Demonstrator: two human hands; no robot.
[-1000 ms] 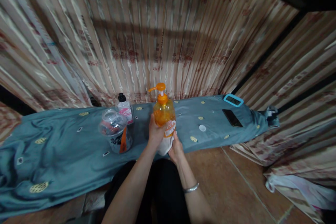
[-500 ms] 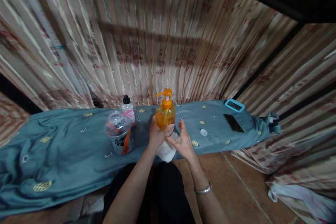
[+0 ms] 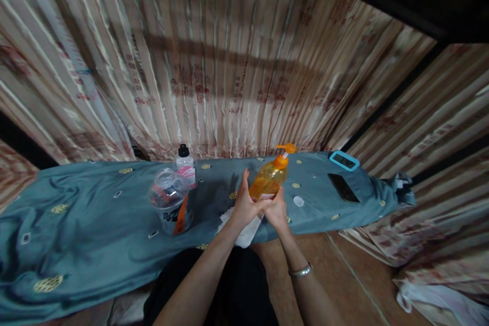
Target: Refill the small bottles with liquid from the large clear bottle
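An orange pump bottle (image 3: 268, 179) of clear amber plastic leans to the right, its pump head at the upper right. My left hand (image 3: 246, 204) is against its lower left side, fingers stretched up along it and thumb across the base. From the right, my right hand (image 3: 277, 210) wraps the lower part of the bottle; the two hands meet at its base. Below and behind them lies a white cloth (image 3: 248, 233), partly covered by my hands and wrists. How far each hand's fingers reach behind the bottle is hidden.
Left of my hands stand a clear plastic tub (image 3: 170, 209) and a black-capped bottle (image 3: 186, 168) with a pink label. A white round disc (image 3: 298, 201), a dark phone (image 3: 343, 188) and a blue-framed device (image 3: 344, 160) lie right on the teal cloth (image 3: 114, 224). A patterned curtain (image 3: 214, 61) hangs behind.
The pump bottle has moved right and tipped from upright to leaning right. My right hand, apart from it before, has closed on its lower part. More of the white cloth shows at the left.
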